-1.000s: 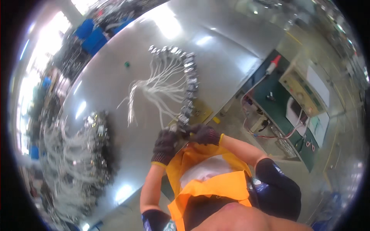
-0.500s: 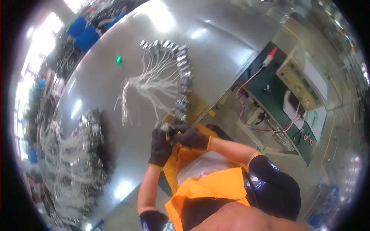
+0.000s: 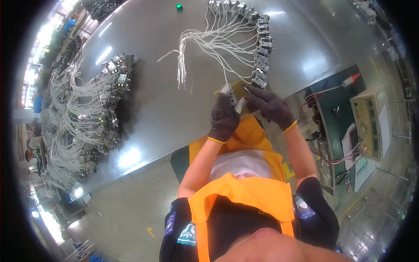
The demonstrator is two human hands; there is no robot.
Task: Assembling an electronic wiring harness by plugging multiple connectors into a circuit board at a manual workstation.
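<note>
A: Head view, what's w/ the hands?
B: Both gloved, dark knit. Left hand (image 3: pixel 224 118) has its grip clamped on a small metal part (image 3: pixel 230 95) w/ white wire, right at the near edge of the steel table (image 3: pixel 157 105). Right hand (image 3: pixel 270 105) is touching the same part from the other side, fingers pinched on it; can't tell exactly how tight.
A: Around them?
B: Curved row of same metal parts (image 3: pixel 258 39) just beyond the hands, white wires (image 3: pixel 209 43) fanning left to a bundle. Big heap of wired parts (image 3: pixel 87 118) well apart, on the table's left. Small green cap (image 3: pixel 179 7) at the far edge. Beige test box (image 3: pixel 369 122) on a green bench, right of the person.
</note>
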